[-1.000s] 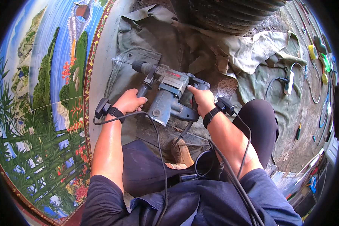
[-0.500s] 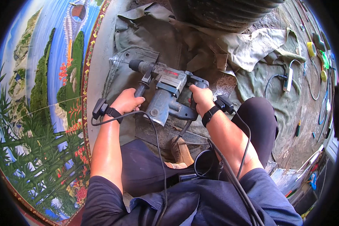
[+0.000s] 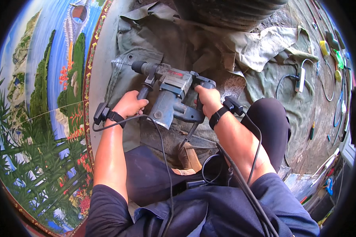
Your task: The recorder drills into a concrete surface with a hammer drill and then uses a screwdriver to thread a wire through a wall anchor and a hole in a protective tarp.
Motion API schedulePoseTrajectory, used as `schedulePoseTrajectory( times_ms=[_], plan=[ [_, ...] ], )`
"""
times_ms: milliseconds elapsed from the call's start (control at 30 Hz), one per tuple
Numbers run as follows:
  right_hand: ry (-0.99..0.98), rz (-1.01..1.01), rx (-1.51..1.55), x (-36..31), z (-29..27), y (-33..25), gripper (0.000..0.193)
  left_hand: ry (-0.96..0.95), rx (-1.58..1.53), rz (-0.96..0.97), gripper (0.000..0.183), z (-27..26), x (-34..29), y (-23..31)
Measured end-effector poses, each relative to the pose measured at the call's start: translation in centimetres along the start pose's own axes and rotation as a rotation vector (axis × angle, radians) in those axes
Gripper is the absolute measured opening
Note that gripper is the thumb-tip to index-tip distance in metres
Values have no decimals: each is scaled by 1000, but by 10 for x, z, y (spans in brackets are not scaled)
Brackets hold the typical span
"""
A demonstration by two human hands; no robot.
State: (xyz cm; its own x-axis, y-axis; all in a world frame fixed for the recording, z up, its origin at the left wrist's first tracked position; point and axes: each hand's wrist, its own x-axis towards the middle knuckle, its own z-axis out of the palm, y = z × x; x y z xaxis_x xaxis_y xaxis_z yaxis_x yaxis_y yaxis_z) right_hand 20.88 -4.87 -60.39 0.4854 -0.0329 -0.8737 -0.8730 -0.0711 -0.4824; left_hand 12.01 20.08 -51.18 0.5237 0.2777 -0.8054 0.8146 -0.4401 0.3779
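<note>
Bracing Two-Handed

In the head view, we are holding the hammer drill right of the painted panel, our left hand wrapping its side handle, our right hand gripping its rear handle. We are seemingly aiming its bit toward the panel; the next move is likely calling for steady support. Right of the panel, we are not seeing inside a dark ribbed, tub-like thing.

Work area with drill, tarpaulin
</note>
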Motion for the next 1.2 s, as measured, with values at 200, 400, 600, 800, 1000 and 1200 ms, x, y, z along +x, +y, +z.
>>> schedulePoseTrajectory(
  times_ms=[200,400,600,800,1000,1200],
  plan=[
    [5,-9,0,4,2,0,22,-36,-22,-29,25,1,2,-5],
    [12,6,-31,3,2,1,21,-29,-49,-46,24,-1,-1,0],
    [-7,45,-57,0,3,2,26,-29,-19,-60,24,-3,-1,0],
    [-1,-11,13,2,5,4,21,-33,-54,-60,23,-2,-1,-3],
    [-10,3,15,0,6,1,21,-20,-48,-64,23,-3,0,-2],
    [2,-18,32,-5,6,0,20,-28,-56,-65,23,-2,-4,-2]
  ],
)
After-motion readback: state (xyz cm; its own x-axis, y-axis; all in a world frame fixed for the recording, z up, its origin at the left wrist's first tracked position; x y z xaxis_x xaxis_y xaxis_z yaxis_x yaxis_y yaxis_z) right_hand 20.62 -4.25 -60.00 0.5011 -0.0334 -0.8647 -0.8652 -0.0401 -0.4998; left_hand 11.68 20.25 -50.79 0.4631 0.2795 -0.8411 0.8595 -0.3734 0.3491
